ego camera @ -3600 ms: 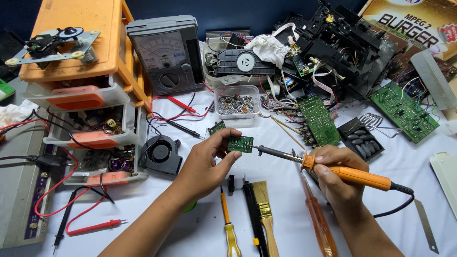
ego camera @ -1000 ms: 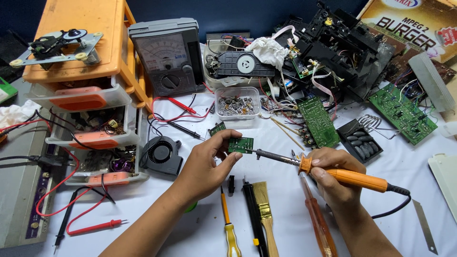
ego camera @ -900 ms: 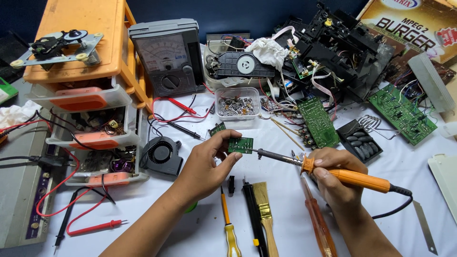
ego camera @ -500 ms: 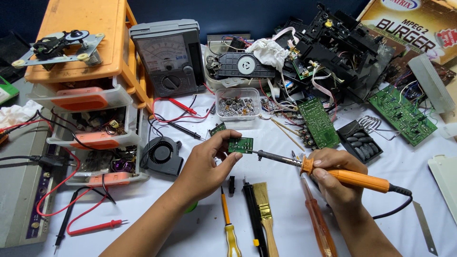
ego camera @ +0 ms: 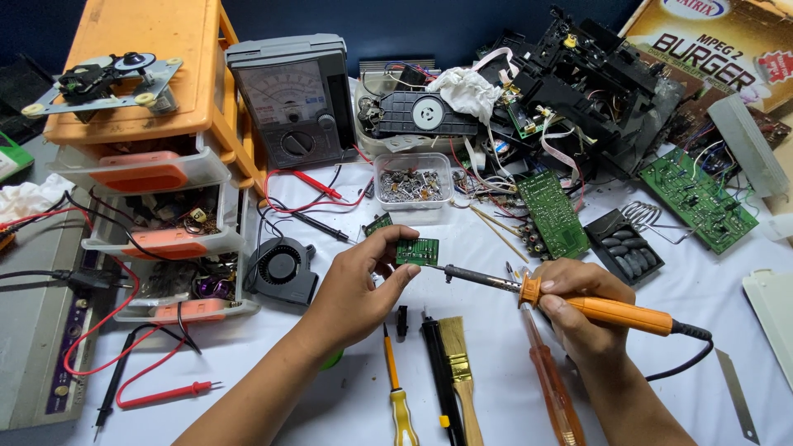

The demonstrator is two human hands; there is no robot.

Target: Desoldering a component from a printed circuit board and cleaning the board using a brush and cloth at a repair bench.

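Holding a tiny green board [ego camera: 417, 251] up over the surface [ego camera: 347, 396], the left hand [ego camera: 359, 285] pinches it between thumb and fingertips, face tilted toward the camera. The right hand [ego camera: 578, 310] is wrapped around the orange grip of a soldering iron [ego camera: 570, 299]. The iron's long axis runs nearly level, sloping slightly up toward its tip, which points left and sits right at the board's lower right edge. Can't really tell if it's touching. Its cord runs off behind the right wrist. The brush [ego camera: 459, 363] and screwdrivers [ego camera: 398, 388] below are cut off by the frame bottom.
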